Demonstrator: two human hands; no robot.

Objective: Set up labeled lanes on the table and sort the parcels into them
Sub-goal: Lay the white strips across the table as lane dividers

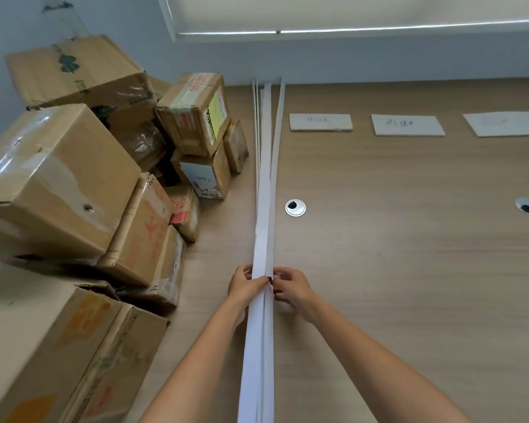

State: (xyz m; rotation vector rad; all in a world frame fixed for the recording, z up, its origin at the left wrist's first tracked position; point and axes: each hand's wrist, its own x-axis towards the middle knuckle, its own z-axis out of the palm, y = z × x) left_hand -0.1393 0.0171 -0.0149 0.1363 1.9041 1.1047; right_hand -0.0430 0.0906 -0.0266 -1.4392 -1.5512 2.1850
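Observation:
Several long white strips [264,190] lie bundled lengthwise down the wooden table [409,270], from the far wall towards me. My left hand [245,285] grips the bundle from the left, and my right hand [292,288] pinches one strip at its right edge. Three handwritten label cards lie in a row at the far side: the left card [320,122], the middle card [407,125] and the right card [506,123]. Cardboard parcels [74,184] are heaped on the table's left side.
Two round cable grommets are set into the tabletop, one [295,207] just right of the strips and one [527,206] near the right edge. A wall and a window blind [348,13] close off the far side.

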